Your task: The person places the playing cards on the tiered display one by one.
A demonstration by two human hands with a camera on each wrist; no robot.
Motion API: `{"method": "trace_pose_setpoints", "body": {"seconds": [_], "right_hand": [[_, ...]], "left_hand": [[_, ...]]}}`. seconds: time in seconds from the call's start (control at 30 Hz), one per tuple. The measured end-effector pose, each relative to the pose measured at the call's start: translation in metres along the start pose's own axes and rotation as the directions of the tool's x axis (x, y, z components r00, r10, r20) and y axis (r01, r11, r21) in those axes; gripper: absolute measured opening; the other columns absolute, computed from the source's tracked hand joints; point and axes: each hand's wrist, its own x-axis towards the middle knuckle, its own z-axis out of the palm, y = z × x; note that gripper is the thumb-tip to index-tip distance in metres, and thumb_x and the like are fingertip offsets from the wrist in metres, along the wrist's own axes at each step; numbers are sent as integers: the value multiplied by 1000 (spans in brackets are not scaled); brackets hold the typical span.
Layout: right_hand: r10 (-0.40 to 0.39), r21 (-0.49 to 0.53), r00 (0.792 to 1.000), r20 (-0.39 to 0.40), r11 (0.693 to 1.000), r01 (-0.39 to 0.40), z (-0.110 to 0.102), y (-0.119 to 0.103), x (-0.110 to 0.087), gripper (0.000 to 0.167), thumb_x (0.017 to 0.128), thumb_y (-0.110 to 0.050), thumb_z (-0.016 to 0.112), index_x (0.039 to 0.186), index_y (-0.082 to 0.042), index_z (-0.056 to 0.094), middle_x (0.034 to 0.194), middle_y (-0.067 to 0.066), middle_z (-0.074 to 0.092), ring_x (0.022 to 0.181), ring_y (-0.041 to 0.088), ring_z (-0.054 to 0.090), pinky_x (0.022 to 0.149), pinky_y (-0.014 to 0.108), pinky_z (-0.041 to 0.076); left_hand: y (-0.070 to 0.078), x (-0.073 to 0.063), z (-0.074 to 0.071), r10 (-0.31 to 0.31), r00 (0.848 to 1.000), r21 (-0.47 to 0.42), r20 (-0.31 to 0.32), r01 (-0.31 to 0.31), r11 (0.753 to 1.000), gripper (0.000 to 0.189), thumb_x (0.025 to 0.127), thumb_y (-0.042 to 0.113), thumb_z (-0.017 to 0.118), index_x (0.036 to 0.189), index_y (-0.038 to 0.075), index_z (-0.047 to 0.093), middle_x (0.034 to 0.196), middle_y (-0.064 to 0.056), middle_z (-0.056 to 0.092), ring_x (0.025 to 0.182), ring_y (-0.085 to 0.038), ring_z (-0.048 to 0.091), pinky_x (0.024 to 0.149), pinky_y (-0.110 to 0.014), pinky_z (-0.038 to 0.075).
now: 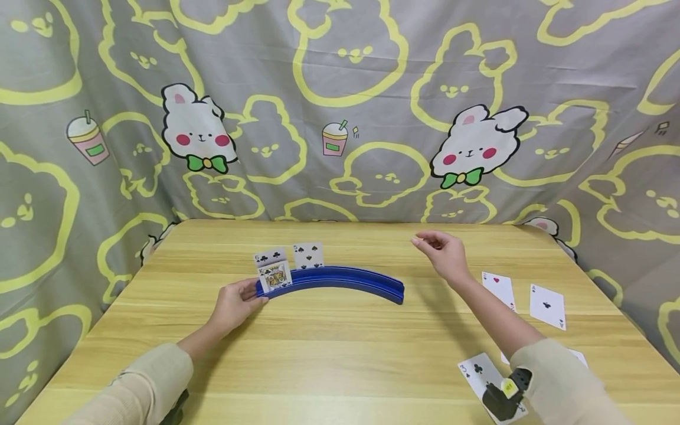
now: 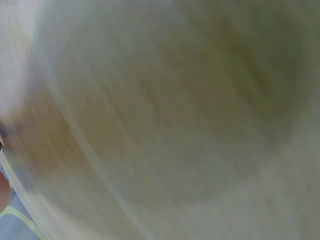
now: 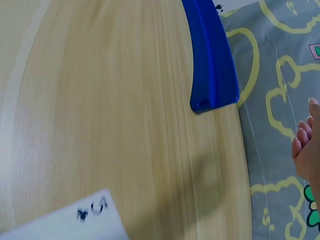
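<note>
A curved blue card holder (image 1: 340, 277) lies on the table, its right end (image 3: 215, 100) also showing in the right wrist view. My left hand (image 1: 234, 304) grips its left end, thumb in front and fingers partly hidden behind. At that end stand a six of clubs (image 1: 271, 255) and, overlapping in front of it, a king of clubs (image 1: 276, 277). A five of spades (image 1: 309, 255) stands just to their right. Beyond the holder's right end, my right hand (image 1: 445, 254) is raised above the table, fingers loosely curled with nothing visible in them.
Face up on the right lie a two of hearts (image 1: 497, 286), an ace of clubs (image 1: 548, 306) and a three of clubs (image 1: 478, 369). Another card (image 1: 579, 356) is mostly hidden under the right sleeve. A patterned curtain (image 1: 372, 118) hangs behind the wooden table (image 1: 340, 366).
</note>
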Motion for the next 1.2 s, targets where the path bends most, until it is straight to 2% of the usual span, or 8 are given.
{"method": "trace_pose_setpoints", "body": {"seconds": [0.27,0.83,1.07,1.2], "right_hand": [[2,-61,1000,0,998,-2,-19,13,-5,31,87,-23,66,103,4,67,69,-24,53,64,-5,48,51,11,44],[54,-127,998,-22,990,-56,-57,37,-17,41,90,-31,60,110,4,63,73,-31,52,67,-6,46,51,11,42],[57,-127,997,-48,990,-62,-74,52,-19,43,90,-30,60,111,8,61,73,-33,53,67,-7,47,51,9,44],[90,-143,994,-67,985,-99,-85,59,-21,45,90,-30,60,111,9,60,70,-33,52,64,-9,48,50,9,45]], "left_hand": [[-1,1,-1,-18,1000,11,4,17,1000,41,78,-6,67,116,-15,54,111,-33,60,103,-41,62,80,-26,59],[-3,1,0,-13,1000,-9,7,13,1000,42,78,-6,67,117,-16,53,111,-35,59,103,-42,62,80,-26,59],[-3,-1,1,50,998,-25,-29,-51,998,42,74,-5,71,111,-17,56,104,-36,61,95,-40,65,74,-24,60],[-2,1,0,6,1000,-20,-7,-6,1000,42,77,-6,68,115,-16,54,109,-35,60,101,-42,63,79,-25,59]]}}
